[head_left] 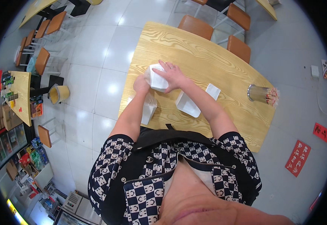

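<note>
At the left part of the wooden table (193,56) I hold a white block (158,81) that looks like a stack of paper napkins. My right hand (174,76) grips it from the right, thumb and fingers spread across its top and side. Closed at its left edge, my left hand (141,84) grips the clear plastic wrap there; its fingertips are partly hidden. Below my left forearm lies another white pack in clear plastic (148,109). Under my right forearm sits a white open-looking box (188,104), with a flat white piece (213,91) just beyond the arm.
A metal cylinder of wrapped chopsticks (259,93) stands near the table's right end. Brown chairs (196,26) line the far edge. On the tiled floor to the left is a yellow bin (59,93), near a side table (21,95) with bottles and boxes.
</note>
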Action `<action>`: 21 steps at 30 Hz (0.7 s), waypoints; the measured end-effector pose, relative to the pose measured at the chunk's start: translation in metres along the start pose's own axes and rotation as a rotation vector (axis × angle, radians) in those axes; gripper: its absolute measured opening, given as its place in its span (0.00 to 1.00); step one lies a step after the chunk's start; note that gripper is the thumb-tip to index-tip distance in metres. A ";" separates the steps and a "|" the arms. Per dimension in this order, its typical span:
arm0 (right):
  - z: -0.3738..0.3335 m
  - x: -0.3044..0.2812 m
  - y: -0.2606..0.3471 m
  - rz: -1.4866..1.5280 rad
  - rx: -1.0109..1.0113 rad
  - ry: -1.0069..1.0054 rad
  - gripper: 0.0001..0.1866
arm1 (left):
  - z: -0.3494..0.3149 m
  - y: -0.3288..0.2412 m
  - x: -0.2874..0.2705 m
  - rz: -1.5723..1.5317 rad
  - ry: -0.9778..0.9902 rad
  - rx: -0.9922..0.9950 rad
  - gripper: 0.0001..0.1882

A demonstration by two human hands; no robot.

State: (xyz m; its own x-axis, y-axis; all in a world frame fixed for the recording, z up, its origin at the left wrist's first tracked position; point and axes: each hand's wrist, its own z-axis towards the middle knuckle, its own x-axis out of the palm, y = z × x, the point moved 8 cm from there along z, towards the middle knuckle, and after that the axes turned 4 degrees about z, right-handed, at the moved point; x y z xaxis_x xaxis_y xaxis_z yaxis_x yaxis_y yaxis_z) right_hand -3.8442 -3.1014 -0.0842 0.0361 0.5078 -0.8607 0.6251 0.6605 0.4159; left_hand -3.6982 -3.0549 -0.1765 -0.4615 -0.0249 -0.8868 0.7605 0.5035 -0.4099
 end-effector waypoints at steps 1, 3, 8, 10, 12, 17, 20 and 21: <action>0.001 0.001 0.000 0.001 0.002 -0.029 0.61 | 0.005 0.008 0.004 -0.065 -0.025 -0.042 0.09; 0.000 0.008 -0.001 0.028 0.009 -0.068 0.60 | 0.008 0.020 0.009 -0.189 -0.069 -0.135 0.10; 0.003 0.011 0.002 0.082 0.004 -0.164 0.60 | 0.007 0.057 0.053 -1.103 -0.088 -0.538 0.12; 0.003 0.014 0.004 0.125 0.003 -0.181 0.60 | 0.006 0.064 0.068 -1.350 -0.105 -0.632 0.13; 0.003 0.016 0.003 0.137 0.009 -0.194 0.60 | 0.003 0.061 0.068 -1.428 -0.142 -0.653 0.13; 0.000 0.021 -0.007 0.075 0.035 -0.103 0.59 | 0.016 0.022 0.022 -0.457 0.016 -0.088 0.19; 0.003 0.016 -0.004 0.048 0.037 -0.053 0.59 | 0.009 -0.035 -0.031 -0.131 0.009 0.447 0.34; 0.004 0.016 -0.002 0.037 0.045 -0.043 0.59 | 0.006 -0.043 -0.036 -0.134 -0.004 0.614 0.39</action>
State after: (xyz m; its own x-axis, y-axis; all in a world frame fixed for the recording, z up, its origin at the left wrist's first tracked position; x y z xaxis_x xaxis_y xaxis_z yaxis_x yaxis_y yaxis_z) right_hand -3.8412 -3.0966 -0.1002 0.0927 0.5064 -0.8573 0.6570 0.6158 0.4348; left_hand -3.7119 -3.0809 -0.1285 -0.5697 -0.0577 -0.8198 0.8207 -0.0916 -0.5639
